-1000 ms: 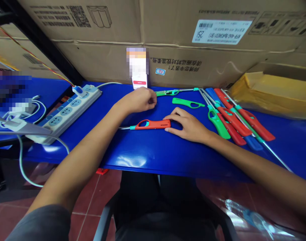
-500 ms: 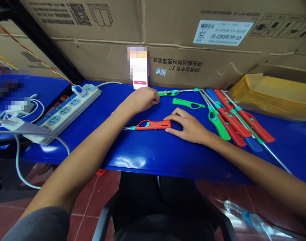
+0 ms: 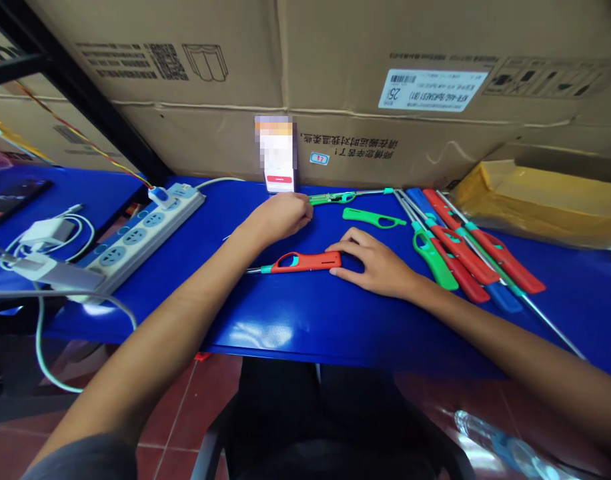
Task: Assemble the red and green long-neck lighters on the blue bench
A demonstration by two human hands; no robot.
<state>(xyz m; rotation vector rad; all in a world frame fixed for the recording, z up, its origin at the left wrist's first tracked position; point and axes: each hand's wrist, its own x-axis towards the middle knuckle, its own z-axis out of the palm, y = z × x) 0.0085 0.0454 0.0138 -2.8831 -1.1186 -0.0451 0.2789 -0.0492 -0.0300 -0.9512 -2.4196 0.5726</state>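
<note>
My right hand (image 3: 373, 262) has its thumb and fingertips around the butt end of a red gas lighter (image 3: 305, 262), which lies flat on the blue table (image 3: 265, 327). My left hand (image 3: 287, 217) is curled with fingers closed, at the left end of an opened green lighter (image 3: 333, 199); whatever is in those fingers is hidden. That lighter's inner parts show, and its metal tube points right. Between it and my right hand lies a loose green handle shell (image 3: 373, 217). The red lighter's tube passes behind my left forearm.
Several red, green and blue lighters (image 3: 468, 250) lie piled at the right. A phone (image 3: 279, 157) leans on the large cardboard box (image 3: 345, 87) behind. A power strip (image 3: 140, 233) with white cables is at left, an open yellow-taped carton (image 3: 540, 197) at far right.
The view has tilted up slightly, so everything sits lower in the picture. Both hands keep nearly the same place, and the lighters have not visibly moved.
</note>
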